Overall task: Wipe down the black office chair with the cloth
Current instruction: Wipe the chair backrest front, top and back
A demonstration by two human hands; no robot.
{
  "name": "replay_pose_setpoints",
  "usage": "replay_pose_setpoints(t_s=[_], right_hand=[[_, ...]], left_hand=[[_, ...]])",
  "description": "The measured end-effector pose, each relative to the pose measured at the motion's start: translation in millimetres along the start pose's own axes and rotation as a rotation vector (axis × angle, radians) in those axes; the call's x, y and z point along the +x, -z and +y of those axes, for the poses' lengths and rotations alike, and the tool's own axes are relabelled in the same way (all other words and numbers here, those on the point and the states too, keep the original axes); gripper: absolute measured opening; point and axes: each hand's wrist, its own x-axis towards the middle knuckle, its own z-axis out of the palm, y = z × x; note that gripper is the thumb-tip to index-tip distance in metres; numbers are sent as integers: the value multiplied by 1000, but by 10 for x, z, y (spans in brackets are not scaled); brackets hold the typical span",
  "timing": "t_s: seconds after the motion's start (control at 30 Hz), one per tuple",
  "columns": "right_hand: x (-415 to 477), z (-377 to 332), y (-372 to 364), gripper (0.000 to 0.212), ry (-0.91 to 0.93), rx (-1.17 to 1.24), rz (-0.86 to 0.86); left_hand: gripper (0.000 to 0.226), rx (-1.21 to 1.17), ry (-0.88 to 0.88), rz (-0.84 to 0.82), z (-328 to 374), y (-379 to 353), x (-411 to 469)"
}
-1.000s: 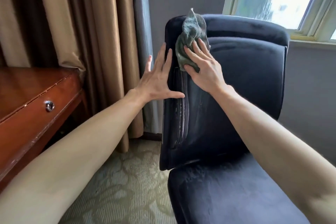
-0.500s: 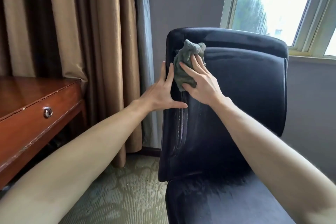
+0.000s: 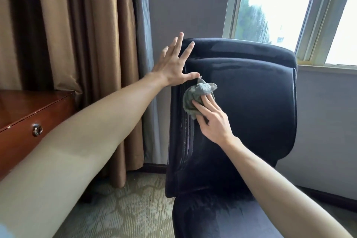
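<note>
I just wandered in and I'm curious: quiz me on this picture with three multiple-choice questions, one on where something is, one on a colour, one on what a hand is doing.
1. Where is the cloth?
A) on the seat
B) against the chair back, near its left edge
C) on the windowsill

2. What colour is the cloth?
A) red
B) white
C) grey

3. How is the left hand?
A) fingers spread, holding nothing
B) gripping the cloth
C) clenched in a fist

Answers:
1 B: the right hand presses it to the back's left part.
2 C: it shows grey against the dark upholstery.
3 A: its fingers fan out at the back's left edge.
</note>
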Motion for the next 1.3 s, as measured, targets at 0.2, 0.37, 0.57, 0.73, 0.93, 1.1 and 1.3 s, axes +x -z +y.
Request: replay_pose_setpoints(t_s=[0.2, 0.37, 0.57, 0.73, 0.93, 1.1, 1.3], right_hand=[[442, 3, 61, 57, -39, -60, -52], [360, 62, -104, 41, -6, -96, -31], [303, 74, -210, 40, -5, -136, 31], [526, 51, -202, 42, -48, -117, 26], [-18, -205, -328, 34, -90, -6, 85], [-374, -347, -280, 37, -128, 18, 44], [203, -288, -171, 45, -216, 55, 20]], left_hand=[[92, -3, 40, -42, 63, -42, 326], [100, 15, 72, -31, 23, -114, 379], [101, -7, 68, 9, 27, -195, 381], [88, 10, 33, 24, -24, -129, 350], [110, 44, 58, -34, -54, -51, 241], [113, 46, 69, -25, -20, 27, 167], [113, 78, 80, -13, -44, 81, 98]])
